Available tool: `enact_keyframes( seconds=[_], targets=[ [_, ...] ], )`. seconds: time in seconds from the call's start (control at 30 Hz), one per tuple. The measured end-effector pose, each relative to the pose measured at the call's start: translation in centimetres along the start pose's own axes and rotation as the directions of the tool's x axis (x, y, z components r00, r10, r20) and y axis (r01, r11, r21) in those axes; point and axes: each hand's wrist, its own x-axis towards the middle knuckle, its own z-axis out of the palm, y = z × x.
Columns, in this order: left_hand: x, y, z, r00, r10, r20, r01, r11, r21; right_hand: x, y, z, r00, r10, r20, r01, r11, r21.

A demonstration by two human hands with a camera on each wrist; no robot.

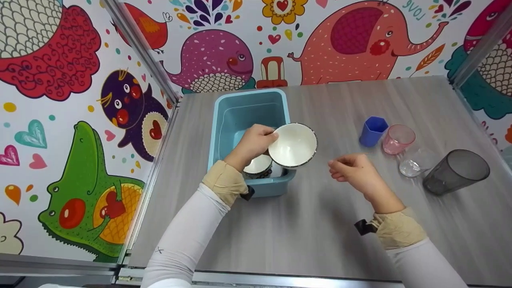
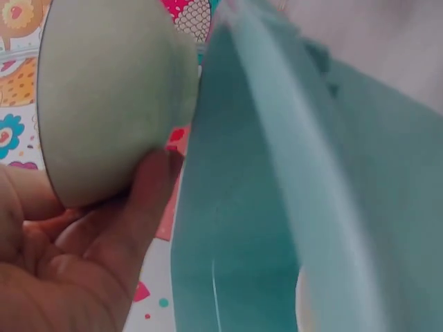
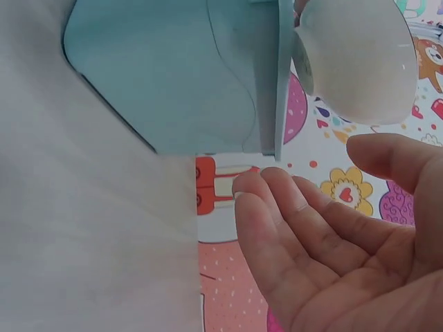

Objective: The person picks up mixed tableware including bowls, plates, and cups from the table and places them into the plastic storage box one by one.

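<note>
The left hand [image 1: 252, 142] grips a white bowl [image 1: 293, 145] by its rim, thumb on the inside and fingers curled round the outer wall. The bowl is tilted, its dark-edged mouth facing up and toward the lower right of the head view. It hangs over the right wall of a light blue tub [image 1: 251, 110] near the middle of the frame. In the left wrist view the bowl's pale outer wall [image 2: 111, 97] fills the upper left, with the fingers [image 2: 149, 200] pressed against it and the tub's wall [image 2: 277, 207] just beside it.

Inside the tub, at its near end and below the left hand, sits another bowl [image 1: 259, 165] with a white inside and a dark patterned outside.

The right hand [image 1: 352, 170] hovers over the grey desk [image 1: 312, 224], right of the tub and apart from the held bowl. It holds nothing, and its fingers are loosely bent. The right wrist view shows its palm open [image 3: 332, 256].

At the right of the head view stand a blue cup [image 1: 373, 131] and a pink cup [image 1: 397, 139], close together. Below them lie a clear glass [image 1: 413, 165] and a dark grey tumbler [image 1: 456, 172], tipped on its side.
</note>
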Motion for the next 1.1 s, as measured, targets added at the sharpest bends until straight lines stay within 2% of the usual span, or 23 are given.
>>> enact_keyframes(
  seconds=[0.17, 0.4, 0.67, 0.9, 1.1],
  targets=[
    [-0.1, -0.1, -1.1, 0.998, 0.013, -0.056, -0.009, 0.997, 0.071, 0.3, -0.4, 1.2, 0.999, 0.013, 0.031, -0.012, 1.000, -0.013],
    [0.2, -1.1, -2.4, 0.992, 0.062, -0.114, -0.035, 0.973, 0.226, 1.0, -0.8, 3.0, 0.997, 0.017, 0.076, -0.015, 0.999, -0.030],
    [0.2, -1.9, -3.5, 0.990, 0.023, -0.139, 0.012, 0.970, 0.245, 1.6, -0.7, 4.8, 0.995, 0.038, 0.096, -0.033, 0.998, -0.060],
    [0.4, -2.9, -4.5, 0.983, 0.041, -0.176, 0.027, 0.930, 0.366, 2.8, -1.3, 6.7, 0.988, 0.088, 0.129, -0.081, 0.995, -0.058],
    [0.7, -3.3, -4.9, 0.986, 0.007, -0.164, 0.055, 0.926, 0.373, 3.3, -1.5, 7.8, 0.990, 0.084, 0.115, -0.089, 0.995, 0.040]
  ],
)
